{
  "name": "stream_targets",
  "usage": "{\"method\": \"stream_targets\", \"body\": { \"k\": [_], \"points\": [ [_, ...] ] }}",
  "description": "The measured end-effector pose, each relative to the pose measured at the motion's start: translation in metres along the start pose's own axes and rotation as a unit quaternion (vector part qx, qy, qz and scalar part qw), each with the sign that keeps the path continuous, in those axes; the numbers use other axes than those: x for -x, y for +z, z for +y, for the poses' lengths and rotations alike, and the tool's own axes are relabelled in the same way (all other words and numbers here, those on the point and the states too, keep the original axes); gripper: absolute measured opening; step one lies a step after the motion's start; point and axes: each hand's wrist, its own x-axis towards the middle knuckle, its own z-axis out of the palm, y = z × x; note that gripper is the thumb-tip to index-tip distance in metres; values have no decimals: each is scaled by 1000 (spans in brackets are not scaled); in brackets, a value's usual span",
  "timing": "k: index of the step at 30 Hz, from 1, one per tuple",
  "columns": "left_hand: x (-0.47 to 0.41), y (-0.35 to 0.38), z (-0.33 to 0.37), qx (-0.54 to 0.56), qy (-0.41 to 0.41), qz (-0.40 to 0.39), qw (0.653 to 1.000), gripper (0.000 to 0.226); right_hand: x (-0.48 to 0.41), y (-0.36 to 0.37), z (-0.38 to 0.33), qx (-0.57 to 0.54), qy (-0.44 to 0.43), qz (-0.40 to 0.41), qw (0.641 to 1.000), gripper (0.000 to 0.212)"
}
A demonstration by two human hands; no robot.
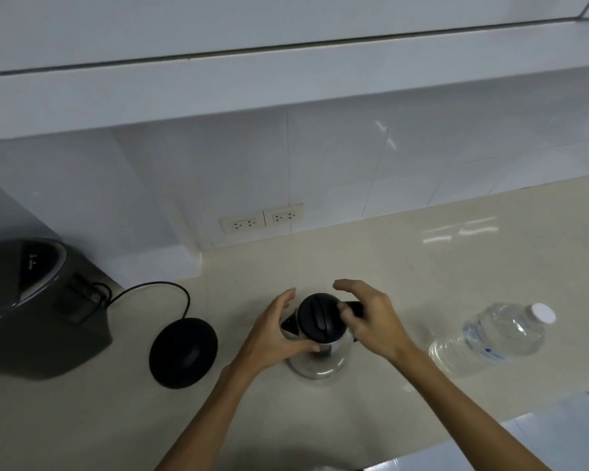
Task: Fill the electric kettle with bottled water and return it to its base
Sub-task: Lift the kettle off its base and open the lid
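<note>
The glass-bodied kettle [318,348] with its round black lid [320,321] stands on the glossy beige counter [422,266], beside its black disc base [183,352]. The left hand [272,338] grasps the kettle's side; the right hand [371,317] curls loosely over the lid, fingers spread. A clear ribbed plastic bottle [500,334] lies right.

Kettle [320,355] body is showing clear glass with a matt black plastic lid [320,317]. Bottle [490,338] is looking like clear plastic. Counter [422,253] is reading glossy, smooth.

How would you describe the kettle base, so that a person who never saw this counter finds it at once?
Start at the large dark grey appliance on the left of the beige countertop. Just right of it lies the kettle base, left of the glass kettle between the hands. It is the only flat black disc, with a thin black cord looping from it.
</note>
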Motion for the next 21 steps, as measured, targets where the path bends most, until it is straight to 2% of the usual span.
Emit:
{"method": "stream_targets", "body": {
  "k": [2,4,8,11,16,18,21],
  "points": [
    [-6,0,6,-23,11,-16,1000,137,-2,20,-11,52,-50,-33,997,48],
    [-9,1,9,-47,24,-33,998,135,-4,36,-14,94,-65,-50,992,58],
    [-10,7,11,-50,55,-54,996,125,-4,53,-9,146,-71,-26,986,58],
    [-7,10,9,-31,66,-43,996,112,-4,56,-5,151,-83,-18,985,55],
    [-7,9,7,-34,69,-29,997,107,-4,58,-5,164,-135,-12,977,43],
    [-7,9,6,-37,68,-25,997,103,-4,56,-5,158,-150,-35,975,45],
    [-8,8,6,-42,69,-19,997,104,-4,39,-9,77,-118,-58,988,56]
  ]
}}
